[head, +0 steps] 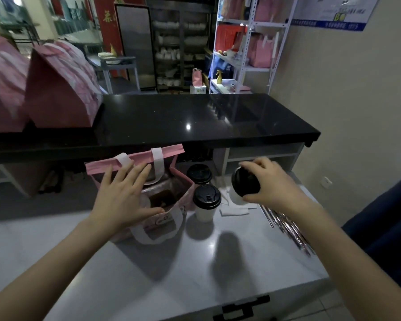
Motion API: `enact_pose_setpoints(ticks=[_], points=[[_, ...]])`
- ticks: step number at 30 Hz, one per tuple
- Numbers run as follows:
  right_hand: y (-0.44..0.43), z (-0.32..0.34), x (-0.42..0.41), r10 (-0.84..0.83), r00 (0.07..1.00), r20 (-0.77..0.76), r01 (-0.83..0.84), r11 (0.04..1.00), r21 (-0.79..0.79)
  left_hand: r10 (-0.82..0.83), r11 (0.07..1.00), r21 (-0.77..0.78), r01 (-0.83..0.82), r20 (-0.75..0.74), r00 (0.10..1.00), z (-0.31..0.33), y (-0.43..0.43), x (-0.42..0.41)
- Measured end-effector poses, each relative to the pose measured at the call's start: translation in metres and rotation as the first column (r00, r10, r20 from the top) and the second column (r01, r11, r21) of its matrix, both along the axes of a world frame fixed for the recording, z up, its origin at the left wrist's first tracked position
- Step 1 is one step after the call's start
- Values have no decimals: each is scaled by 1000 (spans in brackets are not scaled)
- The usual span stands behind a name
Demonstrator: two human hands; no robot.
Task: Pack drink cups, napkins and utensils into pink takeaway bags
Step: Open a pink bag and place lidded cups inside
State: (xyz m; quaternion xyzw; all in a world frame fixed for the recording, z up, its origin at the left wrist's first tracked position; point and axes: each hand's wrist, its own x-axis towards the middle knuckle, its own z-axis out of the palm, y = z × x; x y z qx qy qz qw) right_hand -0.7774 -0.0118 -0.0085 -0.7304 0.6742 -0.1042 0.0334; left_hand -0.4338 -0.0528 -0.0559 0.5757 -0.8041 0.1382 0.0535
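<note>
Head view: the inside of the pink bag (171,150) is dim, and there's something brownish at the bottom that's hard to make out. The left hand (123,198) lies over its soft mouth, fingers straight and spread wide. The right hand (272,184) has its fingers curled round a tilted white paper cup (244,181), with the round black lid facing the camera and the body mostly hidden. Two more lidded cups (206,201) stand just beside the bag on the glossy white bench (195,269), near white napkins (234,211) and shiny utensils (287,225).

Spreads left hand (123,195) over open pink bag (171,149) on white counter (148,274); grips tilted black-lidded cup (244,185) in right hand (271,184), beside two upright lidded cups (206,198).
</note>
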Motion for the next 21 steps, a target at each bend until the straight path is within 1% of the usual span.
enact_pose_setpoints(ticks=[2, 4, 6, 8, 9, 11, 14, 18, 21], points=[[0, 40, 21, 104, 992, 68, -94, 986, -135, 16, 1000, 1, -16, -19, 1000, 0, 2, 5], [3, 74, 46, 235, 964, 122, -204, 953, -224, 29, 1000, -8, -29, -35, 999, 0, 4, 7], [7, 96, 75, 368, 916, 163, -324, 914, -244, 33, 999, -8, -34, -54, 998, -1, 5, 7], [6, 102, 107, 467, 872, 148, -431, 875, -220, 34, 999, 2, -34, -47, 998, -1, 5, 6], [3, 99, 122, 494, 863, 104, -470, 861, -192, 33, 999, 7, -33, -46, 998, -2, 5, 5], [-6, 84, 149, 507, 861, -33, -507, 854, -119, 35, 999, 7, -35, -67, 997, -2, 5, 4], [-21, 53, 174, 468, 856, -221, -484, 875, -23, 73, 997, 17, -72, -79, 994, -3, 6, 4], [-30, 11, 190, 468, 825, -316, -482, 875, 38, 94, 995, 31, -92, -103, 990, -8, 5, 7], [-31, -12, 192, 491, 762, -421, -531, 847, 28, 67, 997, 48, -63, -102, 992, -9, 1, 15]])
